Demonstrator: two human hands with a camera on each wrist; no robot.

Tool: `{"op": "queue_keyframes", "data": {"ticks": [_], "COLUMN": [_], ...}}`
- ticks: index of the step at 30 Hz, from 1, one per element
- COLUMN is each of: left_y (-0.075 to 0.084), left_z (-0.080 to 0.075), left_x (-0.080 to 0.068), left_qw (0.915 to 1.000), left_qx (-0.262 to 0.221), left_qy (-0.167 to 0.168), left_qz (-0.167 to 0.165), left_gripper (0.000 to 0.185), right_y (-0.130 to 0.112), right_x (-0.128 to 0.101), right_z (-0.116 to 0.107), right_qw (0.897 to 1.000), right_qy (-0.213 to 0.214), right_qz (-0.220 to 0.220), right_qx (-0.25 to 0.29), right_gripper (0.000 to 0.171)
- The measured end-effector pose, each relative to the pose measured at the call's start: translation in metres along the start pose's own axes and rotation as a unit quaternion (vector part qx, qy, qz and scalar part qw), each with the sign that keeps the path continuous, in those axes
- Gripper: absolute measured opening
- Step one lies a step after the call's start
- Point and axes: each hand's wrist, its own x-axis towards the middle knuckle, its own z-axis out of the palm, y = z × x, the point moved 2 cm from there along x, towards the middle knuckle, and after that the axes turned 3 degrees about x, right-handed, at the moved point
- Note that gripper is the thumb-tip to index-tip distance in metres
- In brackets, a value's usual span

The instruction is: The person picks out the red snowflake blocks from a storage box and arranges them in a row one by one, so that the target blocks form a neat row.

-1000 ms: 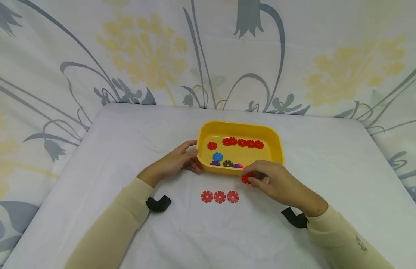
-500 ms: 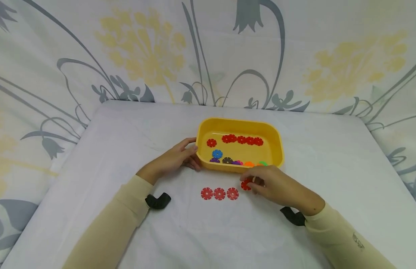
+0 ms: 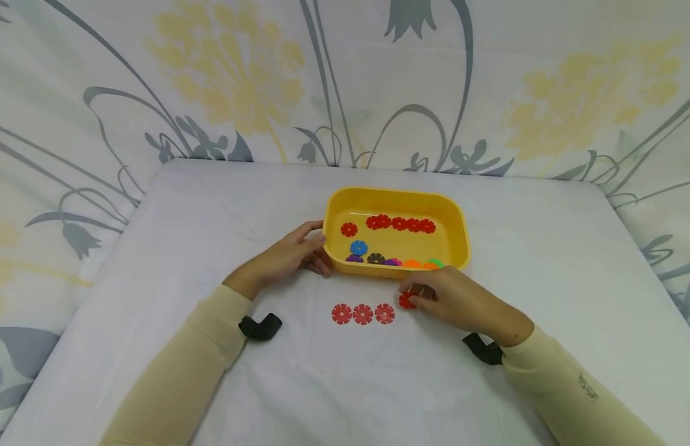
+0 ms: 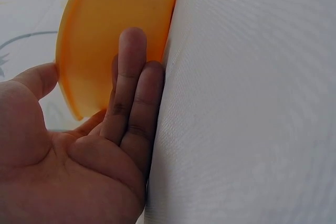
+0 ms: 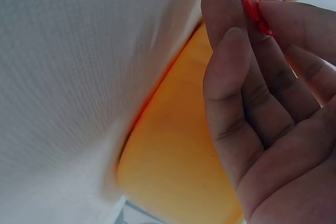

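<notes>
At the left end of the yellow plastic tray (image 3: 367,270), my left hand (image 3: 286,255) rests with its thumb at the rim and its fingers fairly straight along the outer wall. Just in front of the tray, my right hand (image 3: 462,300) pinches a red snowflake disc (image 3: 407,300) between thumb and fingers; the right wrist view shows the notched disc (image 5: 253,1) on edge at the fingertips. Three more red discs lie in a row on the white cloth, a left one (image 3: 342,314), a middle one (image 3: 363,314) and a right one (image 3: 384,313) close to the held disc.
Inside the tray, several red discs (image 3: 399,223) line the back, with a blue disc (image 3: 358,248) at the left and purple, black, pink, orange and green ones along the front wall. A flower-patterned curtain (image 3: 378,93) rises behind the white-covered table (image 3: 239,204).
My right hand has lowered the red disc from the tray's front edge towards the cloth, to the right of the row. The left hand stays at the tray; the whole head view has shifted slightly.
</notes>
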Motion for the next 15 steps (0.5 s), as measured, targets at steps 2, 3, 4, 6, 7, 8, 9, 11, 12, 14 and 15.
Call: {"op": "queue_keyframes", "data": {"ticks": [2, 3, 4, 6, 7, 8, 9, 11, 12, 14, 15], "left_y": [0.0009, 0.0016, 0.0018, 0.0025, 0.0027, 0.0026, 0.0025, 0.0018, 0.0016, 0.0011, 0.0009], "left_z": [-0.0005, -0.0008, -0.0010, -0.0015, -0.0019, -0.0020, -0.0021, -0.0017, -0.0014, -0.0008, -0.0005], "left_x": [0.0001, 0.0002, 0.0004, 0.0007, 0.0007, 0.0008, 0.0006, 0.0002, -0.0002, -0.0005, -0.0008], "left_qw": [1.0000, 1.0000, 1.0000, 1.0000, 1.0000, 1.0000, 1.0000, 1.0000, 1.0000, 1.0000, 1.0000], "left_qx": [-0.001, 0.000, -0.001, -0.001, 0.001, 0.001, 0.002, 0.003, 0.003, 0.002, 0.002], "left_qy": [-0.001, -0.002, -0.001, 0.003, 0.004, 0.004, 0.003, 0.002, 0.000, -0.001, 0.000], "left_qz": [0.000, 0.002, 0.001, 0.001, 0.002, 0.001, 0.001, -0.003, -0.004, -0.005, -0.005], "left_gripper": [0.053, 0.054, 0.053, 0.053, 0.054, 0.054, 0.055, 0.055, 0.055, 0.055, 0.055], "right_y": [0.0012, 0.0017, 0.0023, 0.0036, 0.0040, 0.0044, 0.0047, 0.0056, 0.0057, 0.0056, 0.0055], "right_x": [0.0004, 0.0005, 0.0008, 0.0015, 0.0019, 0.0024, 0.0028, 0.0032, 0.0032, 0.0036, 0.0038], "right_z": [0.0003, 0.0005, 0.0008, 0.0016, 0.0022, 0.0030, 0.0039, 0.0061, 0.0072, 0.0091, 0.0099], "right_qw": [1.000, 1.000, 1.000, 0.999, 0.999, 0.999, 0.999, 0.998, 0.998, 0.998, 0.998], "right_qy": [-0.004, -0.008, -0.014, -0.024, -0.029, -0.035, -0.041, -0.047, -0.050, -0.052, -0.052], "right_qz": [0.000, 0.002, 0.002, 0.001, -0.001, -0.003, -0.005, -0.011, -0.014, -0.016, -0.017], "right_qx": [0.005, 0.010, 0.017, 0.027, 0.032, 0.035, 0.036, 0.030, 0.024, 0.013, 0.009], "right_gripper": [0.019, 0.018, 0.017, 0.015, 0.015, 0.014, 0.014, 0.012, 0.012, 0.011, 0.012]}}
